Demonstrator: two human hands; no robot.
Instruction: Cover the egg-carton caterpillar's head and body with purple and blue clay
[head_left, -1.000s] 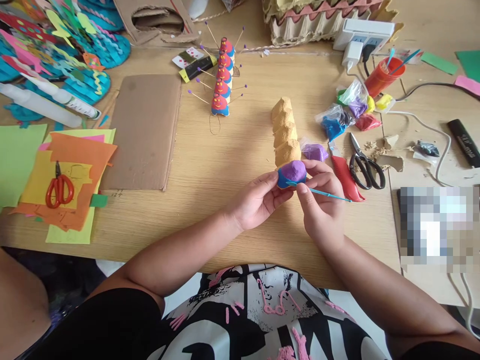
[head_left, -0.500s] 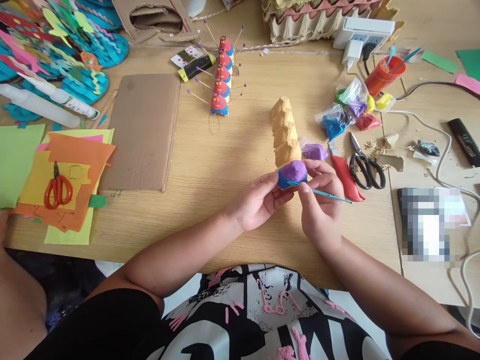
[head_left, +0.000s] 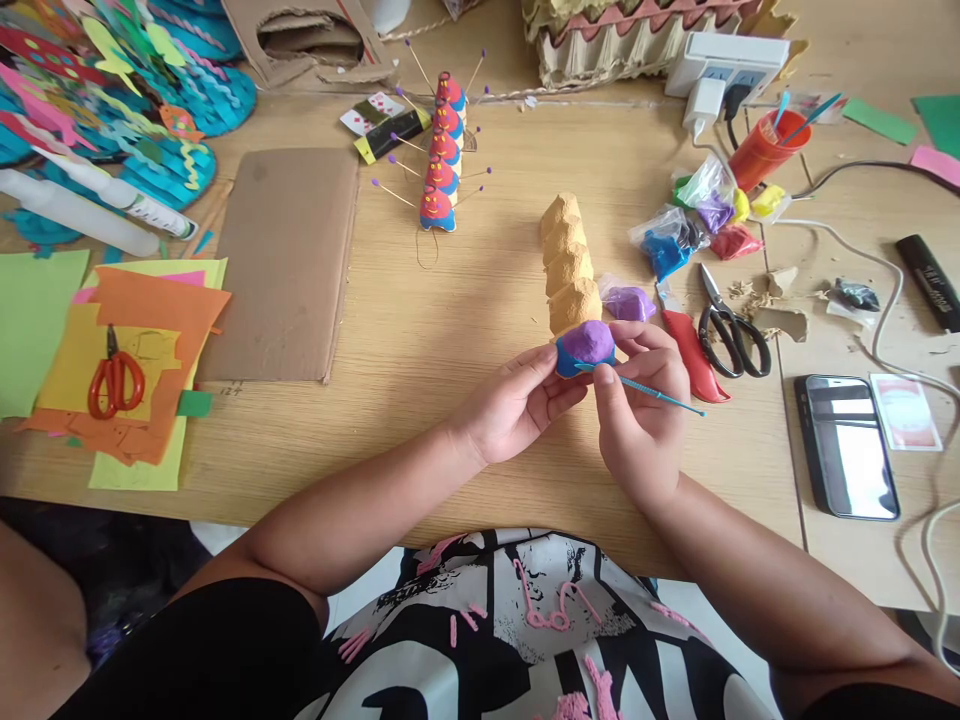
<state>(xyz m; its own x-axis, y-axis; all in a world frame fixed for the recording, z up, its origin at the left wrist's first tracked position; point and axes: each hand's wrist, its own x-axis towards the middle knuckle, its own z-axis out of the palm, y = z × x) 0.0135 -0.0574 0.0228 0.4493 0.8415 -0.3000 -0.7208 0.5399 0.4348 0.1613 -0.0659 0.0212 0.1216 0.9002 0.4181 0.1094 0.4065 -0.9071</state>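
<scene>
Orange and yellow papers [head_left: 161, 290] far left, red scissors [head_left: 116, 385] on top. Cardboard [head_left: 285, 265] beside them, flat. Next, painted strip [head_left: 439, 180]: red over blue, purple-tipped sticks both sides, well apart from the hands. Left hand [head_left: 517, 405]: thumb and forefinger pinch the near end of the tan strip [head_left: 568, 260], other fingers curled below. Tan strip sits mid-table, pointing away from the person; humps bare except the nearest, which carries blue clay [head_left: 566, 364] low and purple clay [head_left: 589, 342] on top. Step looks like working the blue clay with the tool [head_left: 660, 394], its flat tip against the front. Next move seems to call for light pressure and a firm left hold, so the purple stays undented. Right hand [head_left: 641, 420]: thumb presses the tool against the fingers, upper fingertips behind the hump; exact contact there, can't tell. Thumb covers part of the blue. Purple packet [head_left: 630, 303] just beyond the right fingers, tightest spot. Then clay bags [head_left: 664, 245], red handle [head_left: 690, 350], black scissors [head_left: 735, 335], cup [head_left: 765, 155], all outside the work spot. Phone [head_left: 847, 445] far right, apart.
</scene>
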